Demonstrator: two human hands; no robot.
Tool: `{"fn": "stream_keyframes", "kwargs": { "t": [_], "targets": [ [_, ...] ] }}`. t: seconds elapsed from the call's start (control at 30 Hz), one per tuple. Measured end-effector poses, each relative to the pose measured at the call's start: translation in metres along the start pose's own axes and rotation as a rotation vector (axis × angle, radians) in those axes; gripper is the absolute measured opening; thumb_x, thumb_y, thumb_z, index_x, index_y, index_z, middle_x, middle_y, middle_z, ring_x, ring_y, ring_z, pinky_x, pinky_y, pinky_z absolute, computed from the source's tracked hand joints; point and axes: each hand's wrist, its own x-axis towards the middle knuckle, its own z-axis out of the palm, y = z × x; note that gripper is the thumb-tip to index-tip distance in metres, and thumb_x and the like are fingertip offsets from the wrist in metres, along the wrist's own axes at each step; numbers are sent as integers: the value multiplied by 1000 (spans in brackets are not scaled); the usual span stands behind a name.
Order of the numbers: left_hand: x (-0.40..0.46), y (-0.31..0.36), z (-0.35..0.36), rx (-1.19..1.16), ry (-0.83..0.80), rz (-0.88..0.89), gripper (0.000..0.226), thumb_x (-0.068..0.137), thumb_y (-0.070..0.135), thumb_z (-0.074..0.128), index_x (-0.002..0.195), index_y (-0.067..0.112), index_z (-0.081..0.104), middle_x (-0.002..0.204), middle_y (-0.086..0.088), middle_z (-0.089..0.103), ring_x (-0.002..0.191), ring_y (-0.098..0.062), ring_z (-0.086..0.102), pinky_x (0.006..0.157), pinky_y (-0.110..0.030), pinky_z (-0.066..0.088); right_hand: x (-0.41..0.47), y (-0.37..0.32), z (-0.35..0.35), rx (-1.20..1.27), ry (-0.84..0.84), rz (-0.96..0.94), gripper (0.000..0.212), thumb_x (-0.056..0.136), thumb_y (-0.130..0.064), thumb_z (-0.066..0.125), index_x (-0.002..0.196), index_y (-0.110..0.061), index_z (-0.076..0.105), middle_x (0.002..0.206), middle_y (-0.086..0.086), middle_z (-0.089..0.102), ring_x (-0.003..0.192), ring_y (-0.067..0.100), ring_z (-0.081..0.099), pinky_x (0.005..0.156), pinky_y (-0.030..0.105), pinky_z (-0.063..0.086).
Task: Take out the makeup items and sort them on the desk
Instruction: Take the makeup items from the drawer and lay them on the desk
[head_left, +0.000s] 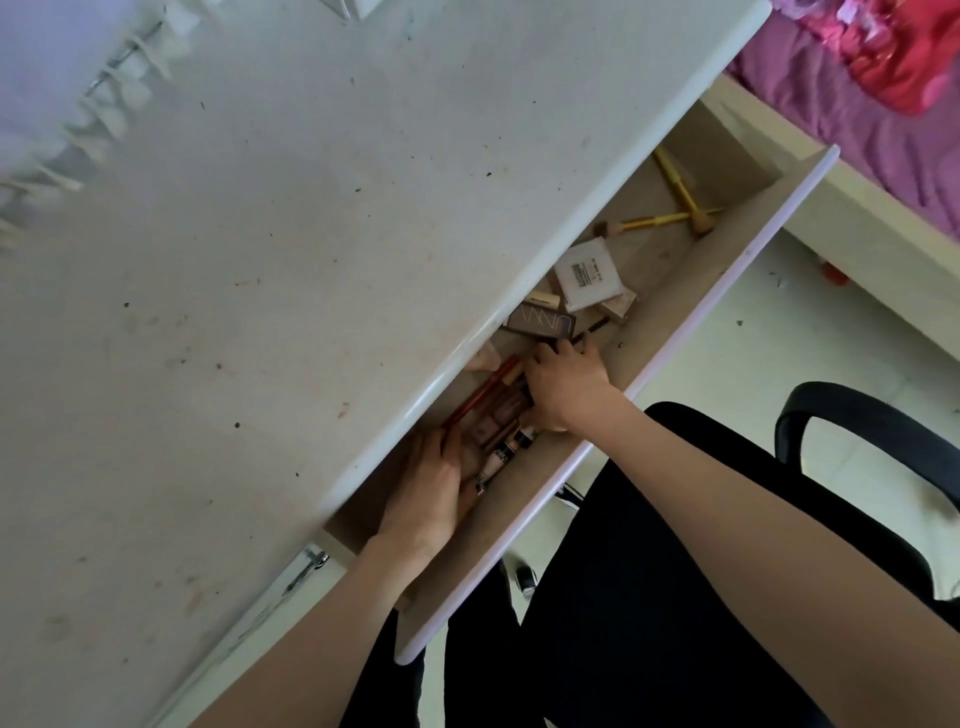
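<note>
The desk drawer (696, 317) stands pulled out. In it a bunch of makeup tubes (501, 415) lies beside a red pencil (480, 392). My left hand (431, 488) lies flat against the near end of the bunch. My right hand (563, 382) curls over the far end, thumb underneath. Further along lie a dark palette (543, 322), a white square compact (587, 273) and two yellow-handled brushes (675, 195). The desk edge hides part of the drawer's contents.
The white desk top (260, 260) spreads to the left, marked with small stains. My black-clad legs (623, 571) and a black chair armrest (857, 410) are below the drawer. A bed with purple bedding (857, 109) stands at the upper right.
</note>
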Motion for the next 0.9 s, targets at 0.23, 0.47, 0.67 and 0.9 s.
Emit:
{"fn": "stream_keyframes", "kwargs": {
  "t": [0.23, 0.47, 0.67, 0.9],
  "targets": [
    [-2, -3, 4, -22, -9, -42, 65, 89, 29, 55, 143, 11, 23, 132, -9, 35, 124, -25, 35, 102, -30, 30, 4, 5, -4, -75, -118, -101, 71, 80, -56, 61, 138, -20, 40, 142, 8, 34, 132, 26, 27, 106, 46, 27],
    [-5, -6, 4, -57, -20, -64, 67, 89, 31, 54, 144, 13, 22, 138, -8, 31, 128, -26, 32, 105, -31, 28, 2, 1, -1, -51, -130, -179, 44, 91, -36, 52, 130, -18, 47, 127, 3, 53, 110, 25, 54, 87, 36, 44],
    [-8, -4, 0, -114, -53, -52, 69, 88, 32, 55, 145, 12, 21, 140, -10, 32, 129, -25, 32, 105, -33, 31, -4, -1, -2, -59, -114, -238, 29, 94, -19, 46, 123, -16, 48, 117, 4, 56, 103, 24, 56, 80, 34, 44],
    [-18, 9, -22, -284, 57, 0, 66, 84, 35, 56, 142, 14, 31, 130, -5, 44, 118, -20, 46, 93, -26, 38, -36, 11, -15, 135, 102, -219, 29, 91, -17, 50, 120, -15, 49, 108, 6, 60, 99, 26, 57, 74, 31, 33]
  ]
}}
